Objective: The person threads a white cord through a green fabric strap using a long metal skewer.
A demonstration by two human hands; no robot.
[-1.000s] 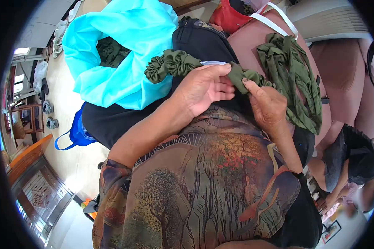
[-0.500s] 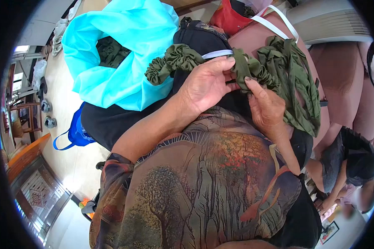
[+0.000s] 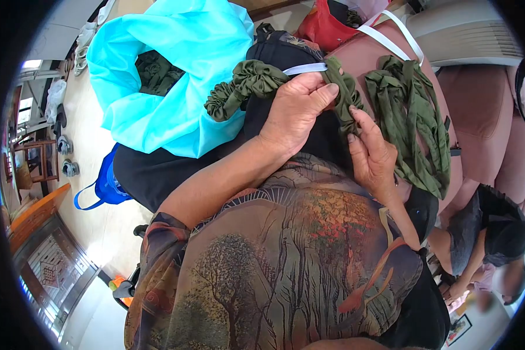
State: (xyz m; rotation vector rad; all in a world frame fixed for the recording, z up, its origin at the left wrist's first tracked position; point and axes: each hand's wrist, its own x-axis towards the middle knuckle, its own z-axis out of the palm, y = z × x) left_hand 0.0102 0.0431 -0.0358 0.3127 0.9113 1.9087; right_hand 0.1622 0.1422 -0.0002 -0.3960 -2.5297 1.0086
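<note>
My left hand (image 3: 294,114) is closed, thumb pressed against its fingers at the edge of a gathered green fabric strip (image 3: 343,87). From that hand a white elastic band (image 3: 305,69) runs left into a bunched, scrunchie-like length of green fabric (image 3: 256,80). Lower on the strip, my right hand (image 3: 374,153) pinches it between thumb and fingers. Beside the right hand, a loose heap of green fabric strips (image 3: 411,111) lies over pink upholstery. My left fingertips are mostly hidden behind the thumb.
A bright turquoise bag (image 3: 210,64) stands at left with green fabric inside. Behind my hands is a red bag (image 3: 321,26) with white handles. A blue bag (image 3: 108,184) lies left of my leg. Another person (image 3: 496,233) is at the far right.
The left hand has turned, its thumb closing over the fingers. The right hand has slid slightly down the strip, which now hangs longer and more upright, apart from the heap.
</note>
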